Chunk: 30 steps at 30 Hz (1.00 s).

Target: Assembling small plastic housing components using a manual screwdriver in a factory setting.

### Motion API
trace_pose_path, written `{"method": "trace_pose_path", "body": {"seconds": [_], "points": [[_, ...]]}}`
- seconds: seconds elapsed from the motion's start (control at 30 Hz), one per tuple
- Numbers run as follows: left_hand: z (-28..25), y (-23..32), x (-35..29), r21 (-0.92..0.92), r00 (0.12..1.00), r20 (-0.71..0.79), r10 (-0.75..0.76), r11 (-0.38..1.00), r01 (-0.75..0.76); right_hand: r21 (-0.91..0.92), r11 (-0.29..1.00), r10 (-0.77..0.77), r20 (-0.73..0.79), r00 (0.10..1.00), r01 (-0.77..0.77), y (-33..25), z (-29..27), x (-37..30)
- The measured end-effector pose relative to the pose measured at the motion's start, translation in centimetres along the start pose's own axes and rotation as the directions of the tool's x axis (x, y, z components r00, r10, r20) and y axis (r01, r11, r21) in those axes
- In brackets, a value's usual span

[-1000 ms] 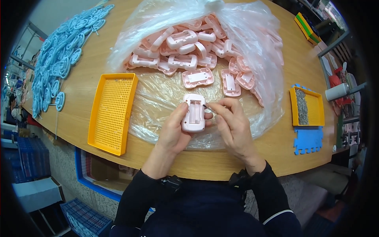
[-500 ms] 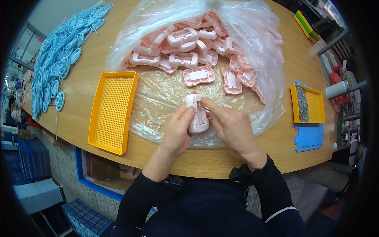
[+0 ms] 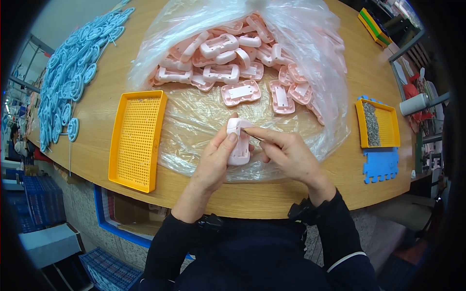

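My left hand (image 3: 213,157) is closed around a pale pink plastic shell (image 3: 239,154), held upright above the plastic sheet. The shell has a long recess facing me, and my left thumb presses on its edge. My right hand (image 3: 286,150) is closed in a pinch on a thin, dark metal tool (image 3: 255,136). Its tip and the right index finger reach the upper part of the recess. Exactly what sits at the tip is too small to make out. Beyond my hands, a matching pink shell (image 3: 241,92) lies on the sheet.
A clear plastic bag (image 3: 315,48) spills a heap of pink shells (image 3: 221,46). An orange perforated tray (image 3: 137,140) stands left. On the right, an orange tray (image 3: 388,128) of small metal parts rests on a blue foam mat (image 3: 381,167). Light-blue corded pieces (image 3: 73,87) cover the far left.
My right hand has shifted slightly, its index finger now straighter and drawn back a little from the recess. The pink shell stays in my left hand, tilted slightly differently.
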<state>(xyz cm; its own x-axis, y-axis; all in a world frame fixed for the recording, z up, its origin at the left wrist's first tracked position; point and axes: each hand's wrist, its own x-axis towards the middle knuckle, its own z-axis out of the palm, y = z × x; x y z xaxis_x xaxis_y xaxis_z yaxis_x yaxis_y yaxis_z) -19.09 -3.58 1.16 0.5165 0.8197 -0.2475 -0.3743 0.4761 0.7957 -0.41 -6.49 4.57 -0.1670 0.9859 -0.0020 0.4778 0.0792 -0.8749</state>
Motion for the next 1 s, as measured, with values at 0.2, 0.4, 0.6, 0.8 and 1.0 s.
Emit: {"method": "trace_pose_path", "body": {"seconds": [0.2, 0.4, 0.6, 0.8, 1.0], "points": [[0.2, 1.3, 0.2, 0.099, 0.997, 0.032, 0.072, 0.992, -0.075, 0.369, 0.834, 0.26, 0.393, 0.882, -0.41, -0.3, -3.8, 0.2], [0.9, 1.5, 0.1, 0.199, 0.993, 0.043, 0.108, 0.973, -0.114, 0.234, 0.935, 0.174, 0.356, 0.918, -0.268, -0.1, -3.6, 0.6], [0.4, 1.4, -0.8, 0.617, 0.955, 0.122, 0.27, 0.733, -0.286, 0.315, 0.881, 0.166, 0.492, 0.855, -0.353, -1.2, -3.6, -0.2], [0.0, 1.8, -2.7, 0.798, 0.905, 0.196, 0.378, 0.474, -0.371, 0.357, 0.876, 0.125, 0.482, 0.867, -0.324, -0.9, -1.9, -1.8], [0.0, 1.5, -3.4, 0.695, 0.957, 0.023, 0.289, 0.683, -0.223, 0.428, 0.871, 0.153, 0.228, 0.962, -0.24, -0.3, -0.5, -2.1]]}}
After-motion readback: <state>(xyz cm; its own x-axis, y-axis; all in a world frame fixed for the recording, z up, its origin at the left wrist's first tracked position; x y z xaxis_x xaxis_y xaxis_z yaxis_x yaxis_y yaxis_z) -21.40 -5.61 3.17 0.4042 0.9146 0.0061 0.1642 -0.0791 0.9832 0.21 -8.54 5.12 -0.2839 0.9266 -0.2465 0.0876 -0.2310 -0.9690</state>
